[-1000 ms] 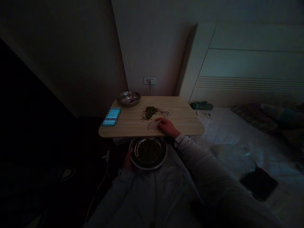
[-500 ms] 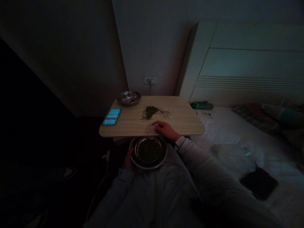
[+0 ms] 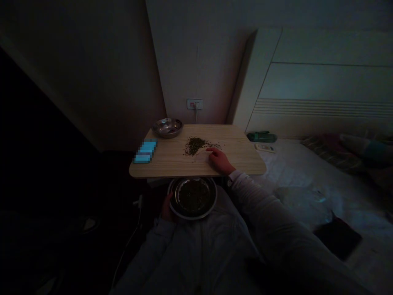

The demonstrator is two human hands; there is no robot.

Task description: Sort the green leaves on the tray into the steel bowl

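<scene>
I have my right hand pinching a thin, see-through sheet beside small, dark-green grains, heaped and thinning rightward across the wood-grained tabletop; my left hand clasps the edge of a round, pale-rimmed bowl.

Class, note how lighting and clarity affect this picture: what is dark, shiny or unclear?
Head view throughout: dim overall, blackest at left; glints on the metal bowl on the table; a pixelated blue patch nearby; murky contents in the held bowl.
</scene>
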